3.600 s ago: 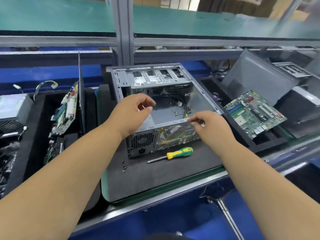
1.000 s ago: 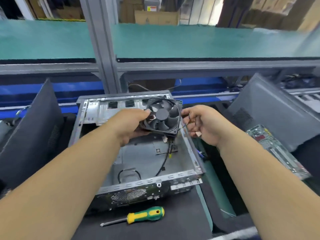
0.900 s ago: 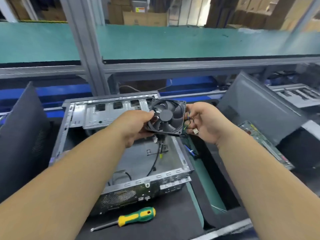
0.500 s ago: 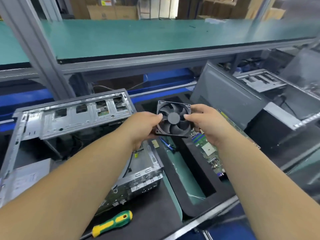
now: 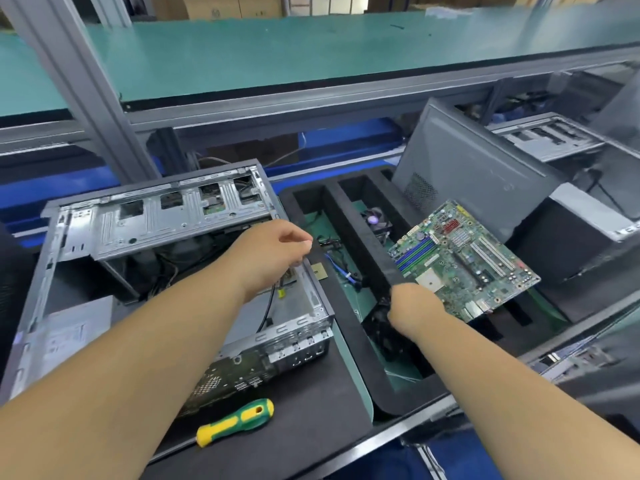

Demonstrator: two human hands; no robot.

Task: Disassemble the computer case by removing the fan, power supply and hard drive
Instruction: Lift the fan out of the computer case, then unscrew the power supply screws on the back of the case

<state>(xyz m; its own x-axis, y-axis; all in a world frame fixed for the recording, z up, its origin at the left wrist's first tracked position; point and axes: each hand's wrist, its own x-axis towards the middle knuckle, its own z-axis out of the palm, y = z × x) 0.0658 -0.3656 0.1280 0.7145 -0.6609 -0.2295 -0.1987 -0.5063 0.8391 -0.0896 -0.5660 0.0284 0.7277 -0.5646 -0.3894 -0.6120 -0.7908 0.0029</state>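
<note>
Since half a second ago the fan (image 5: 382, 327) has gone from mid-air between both hands down into the near slot of the black foam tray (image 5: 356, 368) to the right of the computer case (image 5: 145, 237). Only the right hand (image 5: 414, 306) is on it now; its grip is curled down round the fan's top edge, though the fingers are mostly hidden behind the wrist. The left hand (image 5: 273, 251) has let go and hangs over the case's right wall, thumb and fingertips loosely closed together; whether it pinches a thin lead or nothing, I cannot tell.

Fan: out of the case, at or just short of rest in the tray. Judged done bar the release.

Case: lies on its side on the dark mat, open side up, drive cage across the far end. A black cable (image 5: 270, 306) trails along the inside wall. Dark bulk under the cage could be the power supply or the hard drive; too shadowed to say. Both judged not yet removed, so roughly one of three items cleared.

Around: a green-and-yellow screwdriver (image 5: 235, 422) lies on the mat in front of the case. A green motherboard (image 5: 464, 261) leans in the tray's right-hand bay, and a cooler (image 5: 375, 220) sits in the far slot. A grey side panel (image 5: 474, 174) stands behind the tray.
</note>
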